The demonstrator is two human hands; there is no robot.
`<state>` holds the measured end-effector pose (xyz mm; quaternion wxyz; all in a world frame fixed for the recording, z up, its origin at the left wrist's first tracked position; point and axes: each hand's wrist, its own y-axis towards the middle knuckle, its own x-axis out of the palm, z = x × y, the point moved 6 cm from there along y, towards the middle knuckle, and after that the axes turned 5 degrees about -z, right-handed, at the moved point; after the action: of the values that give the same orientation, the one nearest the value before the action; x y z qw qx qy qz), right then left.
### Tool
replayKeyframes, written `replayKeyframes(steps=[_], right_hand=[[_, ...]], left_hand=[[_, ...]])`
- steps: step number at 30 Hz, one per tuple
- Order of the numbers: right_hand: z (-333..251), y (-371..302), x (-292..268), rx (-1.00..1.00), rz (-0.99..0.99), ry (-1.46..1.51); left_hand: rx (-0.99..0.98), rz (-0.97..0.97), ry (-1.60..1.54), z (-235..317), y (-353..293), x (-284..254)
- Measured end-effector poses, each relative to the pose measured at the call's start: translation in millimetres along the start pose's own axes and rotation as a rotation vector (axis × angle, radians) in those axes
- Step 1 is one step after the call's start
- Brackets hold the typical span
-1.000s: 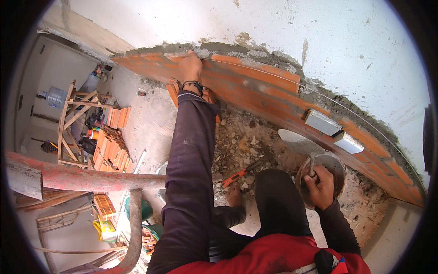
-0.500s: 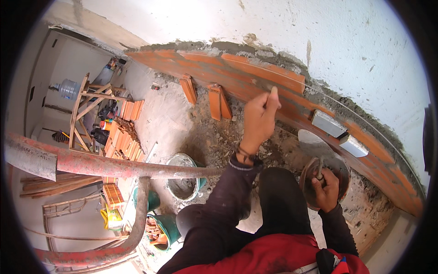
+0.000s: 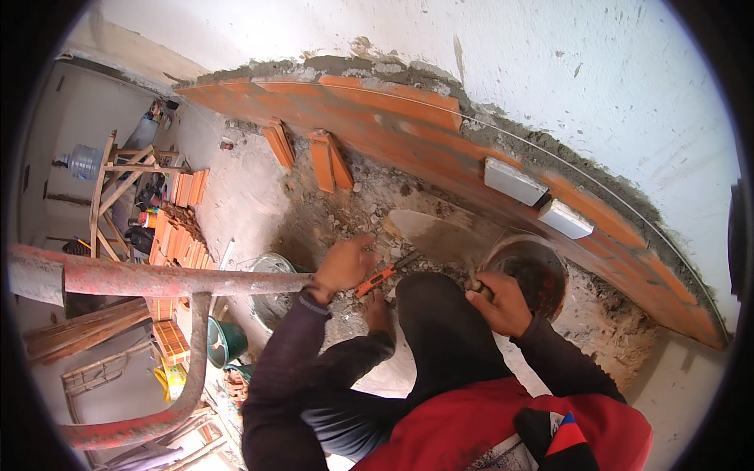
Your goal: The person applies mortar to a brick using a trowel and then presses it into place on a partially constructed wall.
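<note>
Bricklaying looks between placements from here: the right hand wraps its fingers round the trowel by the bucket, the left hand's blur beyond telling, and scooping would need steady control.

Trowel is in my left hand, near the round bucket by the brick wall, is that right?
Not quite: the head view shows the trowel in your right hand, not your left hand. It is near the round bucket by the brick wall.

Downward fisheye view from head-height
</note>
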<state>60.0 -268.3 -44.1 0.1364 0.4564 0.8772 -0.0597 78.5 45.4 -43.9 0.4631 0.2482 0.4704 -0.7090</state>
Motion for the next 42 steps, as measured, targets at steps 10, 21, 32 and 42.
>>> replayKeyframes(steps=[10, 21, 32, 42], right_hand=[[7, 4, 5, 0.06, -0.115, -0.045], [29, -11, 6, -0.078, -0.065, -0.289], [-24, -130, -83, 0.423, -0.006, -0.918], [31, -147, -93, 0.629, -0.29, -1.301]], left_hand=[[-0.386, -0.965, -0.417, -109, -220, 96], [0.383, -0.138, -0.054, -56, -25, 175], [0.188, -0.22, -0.748, 79, 111, 267], [0.665, -0.023, -1.109, 138, 76, 224]])
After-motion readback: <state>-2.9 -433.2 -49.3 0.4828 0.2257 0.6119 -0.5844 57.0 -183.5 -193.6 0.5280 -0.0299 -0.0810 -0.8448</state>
